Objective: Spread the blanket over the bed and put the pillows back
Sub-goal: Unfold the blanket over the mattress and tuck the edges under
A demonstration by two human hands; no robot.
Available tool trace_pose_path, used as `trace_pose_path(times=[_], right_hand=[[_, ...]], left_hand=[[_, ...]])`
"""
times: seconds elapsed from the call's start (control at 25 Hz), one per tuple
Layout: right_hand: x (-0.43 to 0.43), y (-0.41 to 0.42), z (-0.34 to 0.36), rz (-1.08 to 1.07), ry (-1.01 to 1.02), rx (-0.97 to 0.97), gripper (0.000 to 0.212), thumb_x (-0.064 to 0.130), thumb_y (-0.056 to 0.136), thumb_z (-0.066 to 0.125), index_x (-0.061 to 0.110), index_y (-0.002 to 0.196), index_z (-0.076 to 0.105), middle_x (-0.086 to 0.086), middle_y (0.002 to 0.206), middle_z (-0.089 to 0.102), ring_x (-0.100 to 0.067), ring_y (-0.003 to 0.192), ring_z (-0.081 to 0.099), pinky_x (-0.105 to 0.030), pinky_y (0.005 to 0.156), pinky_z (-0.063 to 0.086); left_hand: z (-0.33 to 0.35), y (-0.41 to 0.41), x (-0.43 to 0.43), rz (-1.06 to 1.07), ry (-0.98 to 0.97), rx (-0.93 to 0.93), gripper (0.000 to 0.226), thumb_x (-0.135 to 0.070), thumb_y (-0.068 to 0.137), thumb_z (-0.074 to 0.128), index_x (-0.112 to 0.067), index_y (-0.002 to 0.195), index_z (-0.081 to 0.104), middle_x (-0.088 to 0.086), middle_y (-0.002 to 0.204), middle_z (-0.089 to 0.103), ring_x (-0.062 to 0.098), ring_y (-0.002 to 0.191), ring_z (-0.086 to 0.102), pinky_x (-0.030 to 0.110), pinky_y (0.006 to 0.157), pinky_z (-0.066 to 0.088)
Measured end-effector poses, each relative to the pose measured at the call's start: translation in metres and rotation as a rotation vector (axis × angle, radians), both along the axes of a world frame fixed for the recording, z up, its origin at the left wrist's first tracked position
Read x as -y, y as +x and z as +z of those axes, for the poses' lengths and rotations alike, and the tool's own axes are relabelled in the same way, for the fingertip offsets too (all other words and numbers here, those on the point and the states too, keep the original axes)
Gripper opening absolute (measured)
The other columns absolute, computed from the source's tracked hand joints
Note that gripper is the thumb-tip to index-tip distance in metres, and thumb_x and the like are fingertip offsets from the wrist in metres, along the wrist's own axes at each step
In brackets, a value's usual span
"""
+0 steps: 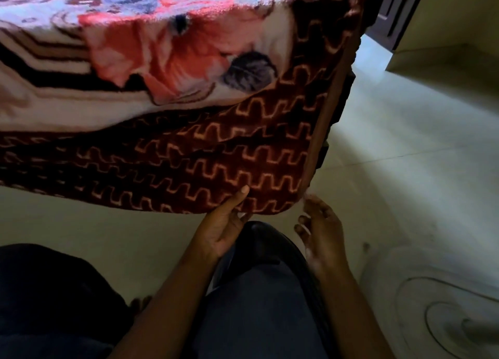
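Observation:
A thick fleece blanket [172, 94] with a red flower print and a dark maroon zigzag border hangs over the bed's corner, its hem just above the floor. My left hand [225, 223] pinches the lower hem near the corner, thumb on the front of the fabric and fingers behind it. My right hand [320, 223] hovers just right of the blanket's corner with loosely curled fingers, and I cannot tell whether it touches the edge. The bed itself is hidden under the blanket. No pillows are in view.
Pale tiled floor [405, 148] stretches to the right of the bed. A dark door or wardrobe [397, 13] and a cream wall [459, 34] stand at the upper right. My knees in dark trousers [259, 299] are close below the hem.

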State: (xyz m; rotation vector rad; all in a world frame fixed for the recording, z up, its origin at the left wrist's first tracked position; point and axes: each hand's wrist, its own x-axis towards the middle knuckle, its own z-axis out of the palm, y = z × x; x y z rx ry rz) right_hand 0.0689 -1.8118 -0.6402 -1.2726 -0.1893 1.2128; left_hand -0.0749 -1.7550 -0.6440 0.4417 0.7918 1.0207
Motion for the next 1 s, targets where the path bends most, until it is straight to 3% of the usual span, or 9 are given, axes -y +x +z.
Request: trace_pose_path(times=[0.04,0.12,0.28,0.36,0.52,0.64,0.72,0.88,1.0], right_hand=[[0.007,-0.004,0.009,0.074,-0.005,-0.065,0.009,0.018,0.091,0.056,0.014,0.099,0.06,-0.003,0.081,0.062,-0.01,0.061,0.057,-0.018,0.052,0.05],[0.012,-0.011,0.023,0.223,-0.005,-0.183,0.017,0.031,0.09,0.057,0.016,0.097,0.063,-0.007,0.089,0.071,-0.014,0.077,0.068,-0.023,0.067,0.057],[-0.012,-0.025,0.043,0.368,0.072,-0.214,0.043,0.053,0.073,0.062,0.026,0.106,0.064,-0.003,0.102,0.072,-0.016,0.097,0.067,-0.036,0.087,0.053],[-0.027,-0.034,0.05,0.384,0.068,-0.219,0.052,0.053,0.068,0.067,0.026,0.112,0.063,-0.001,0.106,0.07,-0.016,0.098,0.066,-0.036,0.085,0.054],[-0.038,-0.045,0.044,0.236,0.125,-0.302,0.019,0.03,0.083,0.066,0.02,0.099,0.066,0.003,0.089,0.074,-0.011,0.082,0.07,-0.026,0.064,0.056],[-0.033,-0.047,0.03,0.073,0.256,-0.349,0.021,0.023,0.088,0.061,0.017,0.107,0.065,0.0,0.101,0.073,-0.015,0.093,0.069,-0.029,0.074,0.057],[-0.028,-0.043,0.029,0.046,0.305,-0.324,0.018,0.021,0.091,0.055,0.018,0.106,0.064,0.003,0.098,0.073,-0.012,0.092,0.069,-0.025,0.071,0.056],[-0.015,-0.029,0.027,0.235,0.314,-0.194,0.021,0.035,0.082,0.056,0.027,0.099,0.065,0.011,0.092,0.073,-0.004,0.082,0.068,-0.021,0.061,0.053],[-0.016,-0.022,0.027,0.273,0.329,-0.248,0.041,0.053,0.065,0.059,0.033,0.1,0.064,0.011,0.102,0.072,-0.005,0.094,0.067,-0.027,0.081,0.053]], left_hand=[[0.0,-0.002,0.0,-0.026,0.021,-0.015,0.044,-0.009,0.071,0.067,-0.014,0.113,0.06,0.002,0.108,0.068,0.016,0.099,0.063,0.031,0.092,0.051],[0.0,-0.005,-0.001,-0.1,0.077,-0.04,0.047,-0.008,0.073,0.072,-0.008,0.118,0.058,0.006,0.113,0.066,0.019,0.1,0.063,0.029,0.09,0.052],[-0.003,-0.011,0.0,-0.238,0.112,-0.068,0.06,-0.022,0.056,0.086,-0.009,0.11,0.064,0.007,0.11,0.066,0.018,0.096,0.064,0.031,0.085,0.055],[-0.006,-0.016,0.0,-0.254,0.119,-0.06,0.066,-0.026,0.051,0.091,-0.01,0.11,0.066,0.008,0.111,0.066,0.019,0.097,0.063,0.033,0.089,0.053],[0.004,-0.004,0.007,-0.071,0.053,-0.056,0.054,-0.02,0.078,0.072,-0.008,0.127,0.055,0.01,0.123,0.062,0.024,0.112,0.059,0.035,0.1,0.046],[0.023,0.015,0.026,0.124,-0.153,-0.027,0.047,-0.03,0.085,0.063,-0.008,0.126,0.055,0.015,0.118,0.064,0.027,0.108,0.061,0.037,0.096,0.048],[0.04,0.02,0.033,0.073,-0.205,-0.012,0.055,-0.046,0.081,0.063,-0.01,0.122,0.057,0.015,0.114,0.066,0.027,0.105,0.063,0.038,0.092,0.05],[0.066,0.014,0.016,-0.14,-0.173,-0.105,0.077,-0.067,0.064,0.062,-0.016,0.122,0.058,0.011,0.117,0.064,0.03,0.109,0.058,0.052,0.095,0.044],[0.06,0.019,0.004,-0.064,-0.134,-0.209,0.064,-0.051,0.064,0.071,-0.019,0.118,0.055,0.008,0.117,0.061,0.027,0.106,0.056,0.048,0.087,0.048]])
